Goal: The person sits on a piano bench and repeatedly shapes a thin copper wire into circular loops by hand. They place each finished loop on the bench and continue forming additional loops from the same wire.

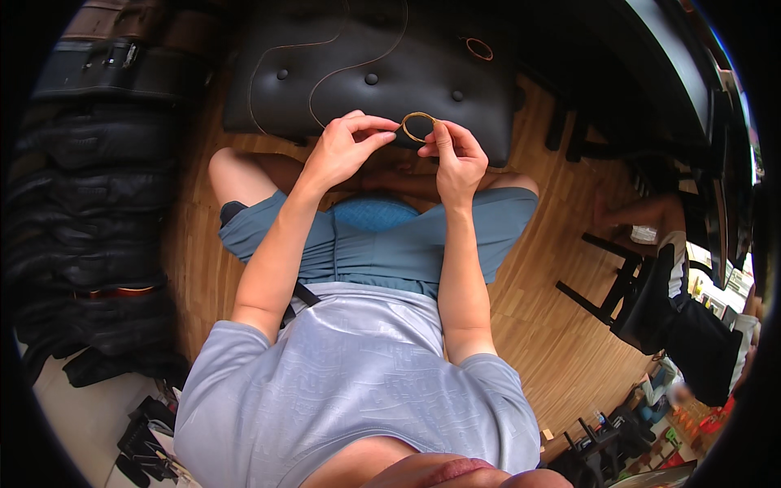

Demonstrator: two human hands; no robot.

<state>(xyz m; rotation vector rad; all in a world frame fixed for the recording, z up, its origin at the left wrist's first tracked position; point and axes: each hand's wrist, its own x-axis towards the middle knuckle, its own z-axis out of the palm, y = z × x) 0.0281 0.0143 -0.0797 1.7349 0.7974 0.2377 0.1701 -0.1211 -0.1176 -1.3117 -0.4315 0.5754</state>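
A small coil of gold-coloured wire (407,137) hangs just over the near edge of a black padded bench (333,93). My right hand (460,159) is closed on the coil's right side, thumb pressed against the fingers. Coming from the left, my left hand (346,148) pinches thumb and fingertips together at the coil's left edge. Whether a loose wire end sits in that pinch is too small to tell. A long thin wire (358,67) lies in loose curves across the bench top. Farther right on it rests a second, copper-coloured coil of wire (479,50).
I sit cross-legged on a wooden floor (521,325), close to the bench. Stacked black cases or bags (98,195) line the left side. To the right, another person's leg (651,213) shows beside a black stool (618,276). Dark furniture (618,73) stands at the far right.
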